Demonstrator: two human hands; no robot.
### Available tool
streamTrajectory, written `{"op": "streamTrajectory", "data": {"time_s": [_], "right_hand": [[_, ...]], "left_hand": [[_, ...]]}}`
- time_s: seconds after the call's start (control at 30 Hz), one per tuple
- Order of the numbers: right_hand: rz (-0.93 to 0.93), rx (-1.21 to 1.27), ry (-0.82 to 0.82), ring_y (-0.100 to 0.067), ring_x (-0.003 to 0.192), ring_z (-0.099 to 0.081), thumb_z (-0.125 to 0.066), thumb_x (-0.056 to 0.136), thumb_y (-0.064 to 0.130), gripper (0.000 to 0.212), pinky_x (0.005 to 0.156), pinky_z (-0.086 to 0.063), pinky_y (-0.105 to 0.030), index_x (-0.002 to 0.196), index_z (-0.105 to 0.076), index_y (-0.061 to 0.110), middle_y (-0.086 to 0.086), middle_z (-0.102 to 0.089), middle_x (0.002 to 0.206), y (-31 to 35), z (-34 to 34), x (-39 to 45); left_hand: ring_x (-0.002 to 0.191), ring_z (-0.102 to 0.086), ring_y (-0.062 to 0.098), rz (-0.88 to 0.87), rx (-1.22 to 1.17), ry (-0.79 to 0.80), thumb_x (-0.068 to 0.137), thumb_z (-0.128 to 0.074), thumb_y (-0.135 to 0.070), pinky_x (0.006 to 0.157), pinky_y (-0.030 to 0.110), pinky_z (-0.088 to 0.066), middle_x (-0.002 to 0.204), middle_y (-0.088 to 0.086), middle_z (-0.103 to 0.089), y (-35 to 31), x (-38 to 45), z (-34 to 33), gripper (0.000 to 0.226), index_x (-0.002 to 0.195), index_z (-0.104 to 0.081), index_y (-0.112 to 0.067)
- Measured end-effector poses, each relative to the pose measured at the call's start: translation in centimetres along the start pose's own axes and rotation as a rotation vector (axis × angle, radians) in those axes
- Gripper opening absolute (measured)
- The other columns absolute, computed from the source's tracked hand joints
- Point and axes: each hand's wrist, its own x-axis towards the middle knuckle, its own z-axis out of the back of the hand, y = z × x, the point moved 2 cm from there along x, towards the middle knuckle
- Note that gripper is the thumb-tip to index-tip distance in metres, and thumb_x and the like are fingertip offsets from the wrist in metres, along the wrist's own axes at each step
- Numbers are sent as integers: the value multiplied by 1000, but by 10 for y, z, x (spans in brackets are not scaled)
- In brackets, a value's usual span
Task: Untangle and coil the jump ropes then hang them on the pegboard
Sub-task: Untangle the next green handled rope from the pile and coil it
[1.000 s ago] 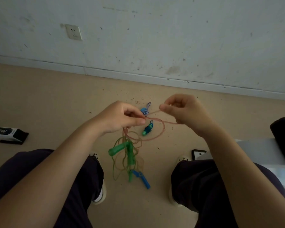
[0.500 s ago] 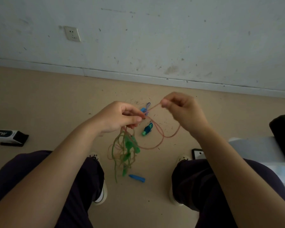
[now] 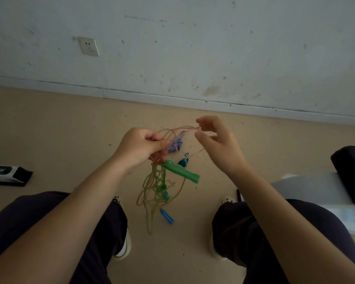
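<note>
Currently, the left hand (image 3: 140, 147) grips the tangled jump ropes (image 3: 156, 187) in curled fingers, holding the bundle above the floor (image 3: 59, 130) between the person's knees. From this fist, green and pinkish cords hang down in loose, overlapping loops. A green handle (image 3: 181, 173) projects to the right just below the left hand, tilted downward. A blue handle (image 3: 166, 216) shows near the bottom of the hanging cords; whether it rests on the floor cannot be told. One pink cord (image 3: 180, 129) arcs from the left hand up to the right hand (image 3: 217, 144), whose fingers are relaxed and spread, with the cord at the fingertips but not clamped. A striped blue-and-white object (image 3: 175, 144) and a small teal item (image 3: 183, 161) lie on the floor behind the ropes. A wall outlet (image 3: 89, 46) sits on the wall (image 3: 213, 48) beyond.
</note>
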Motion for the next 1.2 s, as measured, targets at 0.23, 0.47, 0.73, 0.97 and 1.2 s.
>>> {"op": "streamTrajectory", "data": {"time_s": [0.23, 0.47, 0.73, 0.97, 1.2], "right_hand": [[134, 33, 88, -1, 115, -52, -59, 90, 46, 27, 96, -41, -19, 114, -63, 33, 11, -58, 118, 3, 1, 1], [62, -166, 405, -6, 82, -61, -71, 77, 56, 49, 77, -52, -29, 111, -64, 21, 6, -66, 94, -14, -27, -3], [-39, 8, 411, -2, 44, -46, -64, 93, 35, 18, 46, -39, -19, 91, -66, 18, 10, -55, 53, -12, -22, -1], [-177, 238, 343, -17, 58, -61, -68, 89, 38, 25, 58, -53, -31, 102, -65, 17, -5, -70, 75, -5, -8, 2], [-88, 85, 83, -14, 88, -67, -80, 79, 30, 45, 74, -54, -27, 113, -50, 29, -1, -63, 102, -7, 7, 3]], "left_hand": [[58, -71, 21, 96, -245, -59, 85, -77, -12, 54, 25, -57, 67, 12, -74, 2, 1, -6, 15, 76, -68, -6], [73, -75, 25, 35, -508, 96, 68, -80, -27, 64, 27, -60, 79, 14, -75, -4, -2, -11, 13, 69, -76, -15], [107, -71, 15, -87, -140, 254, 69, -83, -56, 91, 29, -56, 110, -3, -76, 1, 2, -7, 48, 106, -71, -27], [71, -73, 11, -59, -42, 256, 74, -78, -52, 61, 20, -55, 82, -5, -77, 3, -6, -18, 35, 99, -73, -28], [67, -69, 17, -10, -175, 286, 94, -66, -31, 62, 24, -55, 84, 3, -75, 3, -6, -15, 23, 105, -75, -14]]}}
